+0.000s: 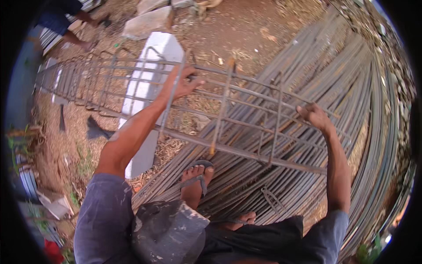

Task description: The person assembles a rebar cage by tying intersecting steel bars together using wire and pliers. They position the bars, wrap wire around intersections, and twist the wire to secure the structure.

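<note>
Where right fingers curl, they touch rebar caging.

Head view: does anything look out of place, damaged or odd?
Two things: an open flip-flop leaves the toes bare over loose steel rods, and one stirrup of the steel cage looks more orange than its neighbours, perhaps from rust. I see nothing spilled.

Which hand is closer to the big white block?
The left hand. It's just beyond the right edge of the big white block. The right hand is much farther right, at the metal cage.
</note>
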Motion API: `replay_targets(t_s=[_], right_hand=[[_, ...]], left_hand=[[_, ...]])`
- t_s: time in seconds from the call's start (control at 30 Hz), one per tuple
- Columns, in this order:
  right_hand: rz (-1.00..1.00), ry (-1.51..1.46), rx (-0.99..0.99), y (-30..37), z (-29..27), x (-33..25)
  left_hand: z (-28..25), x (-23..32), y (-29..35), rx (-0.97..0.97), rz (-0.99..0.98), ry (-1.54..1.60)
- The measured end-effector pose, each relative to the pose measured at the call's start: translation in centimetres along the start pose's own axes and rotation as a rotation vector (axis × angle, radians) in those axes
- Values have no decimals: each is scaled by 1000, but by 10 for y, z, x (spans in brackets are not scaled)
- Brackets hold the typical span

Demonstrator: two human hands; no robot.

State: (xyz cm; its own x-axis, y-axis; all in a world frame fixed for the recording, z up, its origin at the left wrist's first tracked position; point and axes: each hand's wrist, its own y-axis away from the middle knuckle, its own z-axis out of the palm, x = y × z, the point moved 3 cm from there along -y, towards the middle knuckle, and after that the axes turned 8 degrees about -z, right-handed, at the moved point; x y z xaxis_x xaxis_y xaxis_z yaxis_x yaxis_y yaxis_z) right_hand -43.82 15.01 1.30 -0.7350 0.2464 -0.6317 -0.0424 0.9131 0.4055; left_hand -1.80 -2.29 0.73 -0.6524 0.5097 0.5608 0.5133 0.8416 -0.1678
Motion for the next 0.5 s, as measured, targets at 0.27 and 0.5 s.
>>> replay_targets(t_s=[0.27,0.5], right_hand=[[-142,207,552,53,12,4],[321,-122,1340,105,-10,71]], left_hand=[[15,23,-5,1,188,-161],[2,17,5,52,289,-408]])
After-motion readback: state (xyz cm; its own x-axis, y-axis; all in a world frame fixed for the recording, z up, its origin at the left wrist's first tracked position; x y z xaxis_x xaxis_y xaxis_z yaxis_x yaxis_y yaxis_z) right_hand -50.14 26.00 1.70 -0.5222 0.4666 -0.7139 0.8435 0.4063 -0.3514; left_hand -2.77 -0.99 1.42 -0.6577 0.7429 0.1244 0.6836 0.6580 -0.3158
